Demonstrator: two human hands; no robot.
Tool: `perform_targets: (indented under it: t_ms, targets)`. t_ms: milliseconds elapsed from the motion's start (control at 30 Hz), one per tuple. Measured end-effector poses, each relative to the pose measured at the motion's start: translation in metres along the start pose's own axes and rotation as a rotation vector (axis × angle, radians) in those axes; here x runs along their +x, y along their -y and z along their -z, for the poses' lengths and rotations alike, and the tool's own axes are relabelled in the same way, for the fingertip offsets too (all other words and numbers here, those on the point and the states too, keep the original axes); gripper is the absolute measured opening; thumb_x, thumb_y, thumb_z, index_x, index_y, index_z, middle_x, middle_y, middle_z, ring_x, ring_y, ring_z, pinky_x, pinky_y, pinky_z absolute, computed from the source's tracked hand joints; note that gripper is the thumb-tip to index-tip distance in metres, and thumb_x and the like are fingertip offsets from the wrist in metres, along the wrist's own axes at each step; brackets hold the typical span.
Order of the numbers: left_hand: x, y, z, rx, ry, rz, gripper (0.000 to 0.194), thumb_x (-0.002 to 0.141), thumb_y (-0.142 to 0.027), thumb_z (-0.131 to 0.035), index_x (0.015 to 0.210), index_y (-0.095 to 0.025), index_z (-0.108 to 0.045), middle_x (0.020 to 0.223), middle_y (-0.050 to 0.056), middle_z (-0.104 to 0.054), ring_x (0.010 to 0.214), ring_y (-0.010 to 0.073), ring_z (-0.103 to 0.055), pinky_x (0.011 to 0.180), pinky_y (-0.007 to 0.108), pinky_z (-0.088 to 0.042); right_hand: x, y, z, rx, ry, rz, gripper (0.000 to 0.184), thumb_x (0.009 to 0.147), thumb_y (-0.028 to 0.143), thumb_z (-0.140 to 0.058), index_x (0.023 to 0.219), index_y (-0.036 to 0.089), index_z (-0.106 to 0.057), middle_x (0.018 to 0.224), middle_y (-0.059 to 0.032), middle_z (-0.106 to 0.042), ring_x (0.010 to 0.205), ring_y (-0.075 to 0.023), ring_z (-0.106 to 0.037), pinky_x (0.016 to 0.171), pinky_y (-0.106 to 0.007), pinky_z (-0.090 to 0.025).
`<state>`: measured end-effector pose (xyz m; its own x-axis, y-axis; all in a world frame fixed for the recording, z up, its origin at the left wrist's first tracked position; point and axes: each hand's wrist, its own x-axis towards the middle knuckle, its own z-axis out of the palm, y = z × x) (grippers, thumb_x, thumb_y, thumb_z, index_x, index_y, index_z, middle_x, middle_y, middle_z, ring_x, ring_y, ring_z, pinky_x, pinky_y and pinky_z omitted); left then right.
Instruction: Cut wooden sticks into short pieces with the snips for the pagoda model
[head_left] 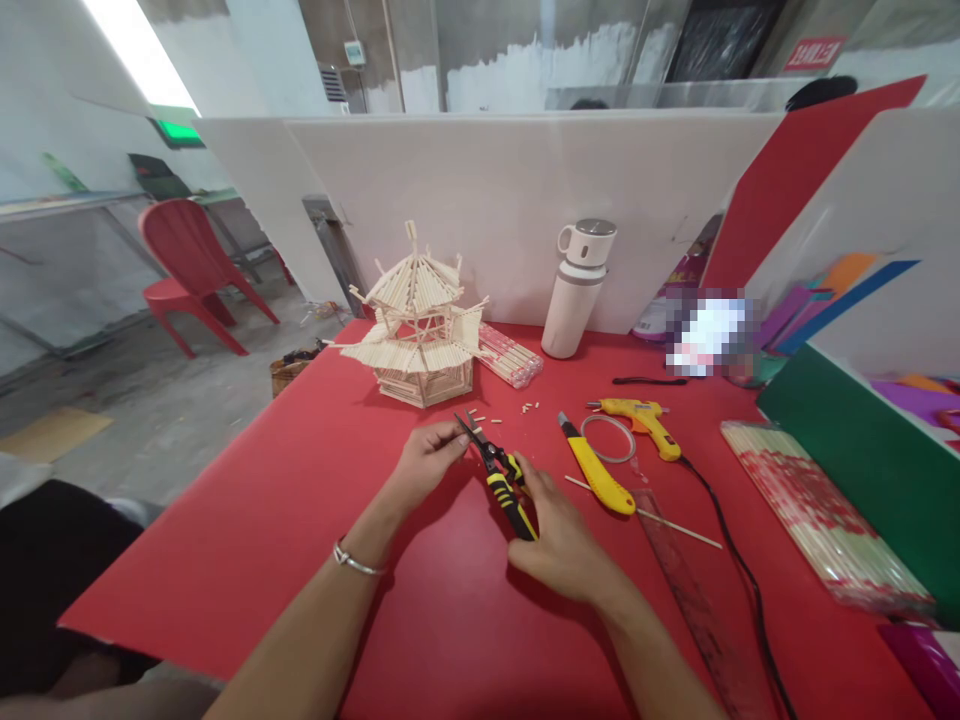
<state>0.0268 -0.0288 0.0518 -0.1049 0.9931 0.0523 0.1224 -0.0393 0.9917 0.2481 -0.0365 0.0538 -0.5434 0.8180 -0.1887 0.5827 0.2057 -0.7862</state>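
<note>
My right hand [559,535] grips the yellow-and-black handles of a pair of cutters [499,475], whose black jaws point up and left. My left hand [427,460] is pinched at the jaws' tip, its fingers closed on a thin stick too small to see clearly. A silver bracelet [354,562] circles my left wrist. Just beyond the hands stands a pavilion model made of wooden sticks [416,335], with small cut stick pieces [529,408] scattered on the red table [262,520].
Right of my hands lie a yellow utility knife [598,470], a wire ring [609,438], a yellow glue gun [641,420] with black cord, a ruler [686,590] and a long skewer. Stick packs [817,525], a white flask [577,290] and coloured boards lie farther off.
</note>
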Motion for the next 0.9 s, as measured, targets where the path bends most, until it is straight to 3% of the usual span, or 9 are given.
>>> perform_targets:
  t_ms: [267,667,900]
  targets:
    - [0.0016,0.0021,-0.0033,-0.009,-0.023,0.015,0.036,0.079,-0.046,-0.069,0.066,-0.014,-0.061,0.057,-0.002,-0.049,0.054,0.0086,-0.038,0.053,0.023,-0.028,0.0015,-0.0002,-0.0049,0.037,-0.06,-0.009,0.101,0.059,0.016,-0.058,0.155,0.018,-0.028,0.134,-0.0133,-0.055,0.12,-0.0273,-0.054,0.105,-0.042,-0.04]
    - [0.0007,-0.003,-0.0056,-0.048,-0.013,0.027,0.039,0.077,-0.051,-0.069,0.065,-0.014,-0.06,0.054,-0.005,-0.041,0.053,0.0077,-0.031,0.052,0.023,-0.025,-0.0013,0.0022,0.0014,0.026,-0.02,0.002,0.099,0.061,0.018,-0.055,0.155,0.016,-0.028,0.138,-0.0139,-0.052,0.128,-0.0288,-0.049,0.109,-0.042,-0.037]
    - [0.0001,-0.0019,-0.0053,-0.035,-0.026,0.042,0.038,0.078,-0.049,-0.069,0.066,-0.014,-0.061,0.055,-0.004,-0.043,0.053,0.0077,-0.032,0.052,0.023,-0.024,0.0,0.0001,-0.0039,0.023,-0.066,0.01,0.098,0.06,0.017,-0.056,0.154,0.015,-0.029,0.134,-0.0141,-0.055,0.121,-0.0269,-0.054,0.105,-0.04,-0.041]
